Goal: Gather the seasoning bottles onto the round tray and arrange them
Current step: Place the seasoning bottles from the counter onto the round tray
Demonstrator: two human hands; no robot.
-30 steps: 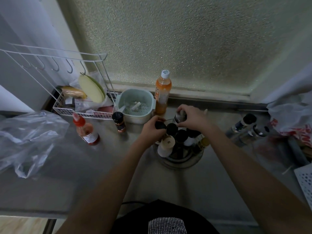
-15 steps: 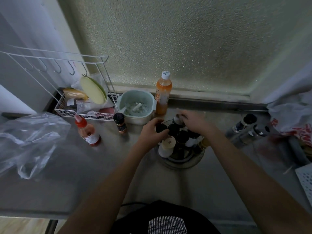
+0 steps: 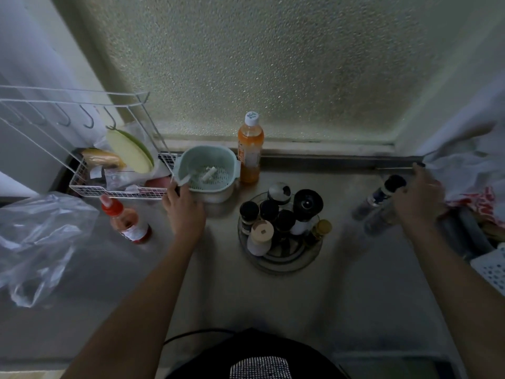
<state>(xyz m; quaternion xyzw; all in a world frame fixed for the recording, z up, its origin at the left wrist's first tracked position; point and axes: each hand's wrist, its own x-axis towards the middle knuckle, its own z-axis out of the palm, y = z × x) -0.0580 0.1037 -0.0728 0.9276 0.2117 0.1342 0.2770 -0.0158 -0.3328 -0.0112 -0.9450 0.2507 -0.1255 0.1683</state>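
Two dark-capped clear bottles [image 3: 378, 206] lie near the round metal tray [image 3: 281, 258]; your right hand [image 3: 418, 203] covers them, your left hand [image 3: 184, 212] hides a small jar, and I cannot tell either grip. Smooth glass looks slippery: take each around its middle.

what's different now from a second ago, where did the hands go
Both hands left the round tray. The left hand swung out left and now covers the small dark-capped bottle by the mint colander. The right hand let go of its shaker, now on the tray, and reached right to the two lying bottles. The red-capped sauce bottle and orange bottle stayed put.
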